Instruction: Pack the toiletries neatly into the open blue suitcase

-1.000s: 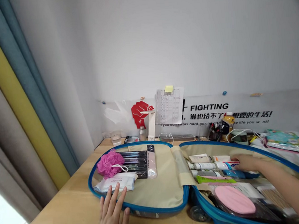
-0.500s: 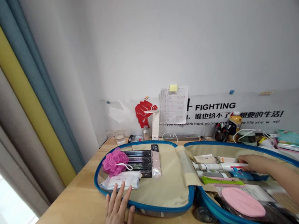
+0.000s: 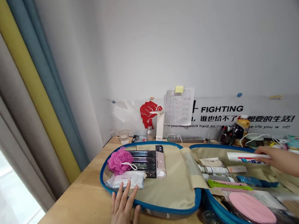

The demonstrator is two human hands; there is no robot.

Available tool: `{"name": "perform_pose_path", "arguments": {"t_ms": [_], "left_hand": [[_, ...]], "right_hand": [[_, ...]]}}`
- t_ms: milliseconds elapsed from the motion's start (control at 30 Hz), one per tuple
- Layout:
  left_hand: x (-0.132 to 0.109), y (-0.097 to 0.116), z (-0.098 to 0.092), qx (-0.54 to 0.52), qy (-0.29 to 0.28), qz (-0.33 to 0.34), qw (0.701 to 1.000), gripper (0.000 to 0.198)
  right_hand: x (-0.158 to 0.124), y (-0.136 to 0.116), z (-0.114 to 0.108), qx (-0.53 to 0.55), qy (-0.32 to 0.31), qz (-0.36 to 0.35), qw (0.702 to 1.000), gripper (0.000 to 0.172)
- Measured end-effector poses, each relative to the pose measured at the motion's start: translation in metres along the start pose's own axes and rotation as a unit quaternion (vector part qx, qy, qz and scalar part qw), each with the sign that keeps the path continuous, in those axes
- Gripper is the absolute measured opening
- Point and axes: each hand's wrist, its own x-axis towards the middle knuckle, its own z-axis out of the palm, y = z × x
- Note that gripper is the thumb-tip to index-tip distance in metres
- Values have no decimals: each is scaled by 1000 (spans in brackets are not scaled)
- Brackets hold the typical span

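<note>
An open suitcase (image 3: 177,195) with blue edging lies spread on the wooden table. My right hand (image 3: 266,154) grips a white tube with red and blue print, which looks like toothpaste (image 3: 240,157), raised over the right half. Below it lie several small bottles and tubes (image 3: 215,170), a blue item (image 3: 256,181), a green-and-pink packet (image 3: 229,184) and a pink oval pad (image 3: 251,208). With fingers spread, my left hand (image 3: 124,209) rests at the near rim of the left half, beside a white wipes pack (image 3: 127,180). A pink bath puff (image 3: 119,160) and a toothbrush pack (image 3: 145,162) lie behind that pack.
Along the wall stand a glass of water (image 3: 124,137), a small bottle (image 3: 149,133), a white lamp (image 3: 160,125), a power strip (image 3: 185,140) and an orange drink bottle (image 3: 242,127). Curtains (image 3: 41,87) hang at the left. The wooden table (image 3: 76,207) extends left of the suitcase.
My right hand has lifted the toothpaste tube up from among the items in the right half. My left hand stays at the left rim. The view has shifted slightly.
</note>
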Motion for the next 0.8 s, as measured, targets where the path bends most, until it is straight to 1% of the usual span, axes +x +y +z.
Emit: {"name": "perform_pose_path", "arguments": {"t_ms": [67, 100, 133, 200, 267, 300, 400, 500, 567, 633, 700, 800], "left_hand": [[0, -1, 1, -1, 1, 1, 1000, 57], [-1, -1, 2, -1, 1, 1, 1000, 58], [-1, -1, 2, -1, 1, 2, 1000, 58], [0, -1, 2, -1, 4, 3, 1000, 58], [1, 0, 0, 0, 9, 7, 1000, 58], [1, 1, -1, 0, 11, 10, 1000, 58], [3, 3, -4, 4, 11, 15, 1000, 57], [3, 2, -4, 14, 9, 19, 1000, 57], [3, 1, -3, 16, 10, 22, 1000, 58], [1, 0, -1, 17, 10, 23, 1000, 58], [0, -2, 1, 16, 10, 21, 1000, 58], [-1, -2, 4, 11, 7, 14, 1000, 58]], "right_hand": [[5, -15, -15, 37, -26, 0, 999, 16], [7, -27, -21, 59, -44, -5, 997, 20], [8, -41, -24, 78, -59, -9, 995, 25], [8, -80, -22, 119, -97, -31, 988, 36], [7, -128, -11, 152, -147, -58, 976, 44], [7, -153, -2, 165, -173, -72, 968, 43], [6, -226, 29, 179, -242, -126, 945, 33], [5, -282, 59, 160, -295, -163, 928, 30], [4, -308, 75, 143, -318, -179, 920, 30], [3, -325, 87, 128, -331, -193, 915, 30], [1, -336, 95, 120, -335, -207, 911, 31], [-3, -345, 105, 122, -330, -228, 908, 34]]}}
